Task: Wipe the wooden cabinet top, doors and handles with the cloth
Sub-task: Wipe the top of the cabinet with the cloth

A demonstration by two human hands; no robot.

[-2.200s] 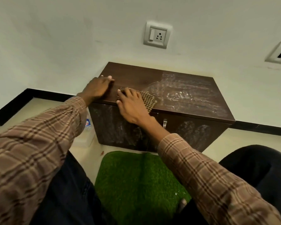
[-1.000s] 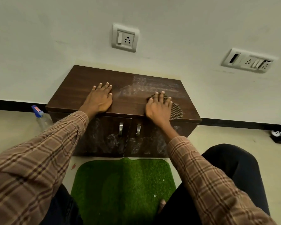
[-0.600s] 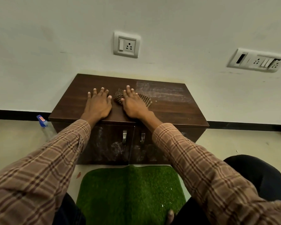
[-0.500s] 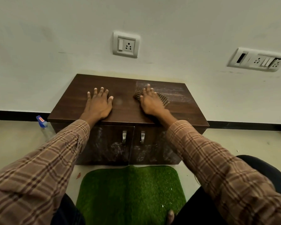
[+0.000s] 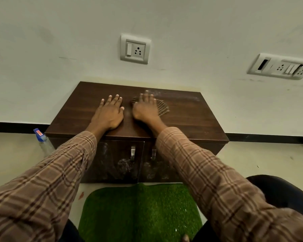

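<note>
A low dark wooden cabinet [image 5: 191,121] stands against the wall, with two doors and two metal handles [image 5: 133,152] [image 5: 153,153] at the front middle. My right hand [image 5: 145,107] presses flat on a brown checkered cloth [image 5: 163,107] in the middle of the top, fingers straight. The cloth sticks out to the right of the hand. My left hand [image 5: 109,111] lies flat on the top just left of it, fingers spread. White dust remains along the back right of the top [image 5: 175,96] and on both doors [image 5: 122,165].
A green turf mat [image 5: 138,212] lies on the floor before the cabinet. A clear spray bottle with a blue cap [image 5: 42,140] stands at the cabinet's left side. Two socket plates [image 5: 135,48] [image 5: 280,67] sit on the wall above. My dark-trousered knee [image 5: 278,193] is at right.
My right hand has slid the cloth leftward on the top, back beside the left hand. The left hand has stayed flat in place. Less dust shows on the right half.
</note>
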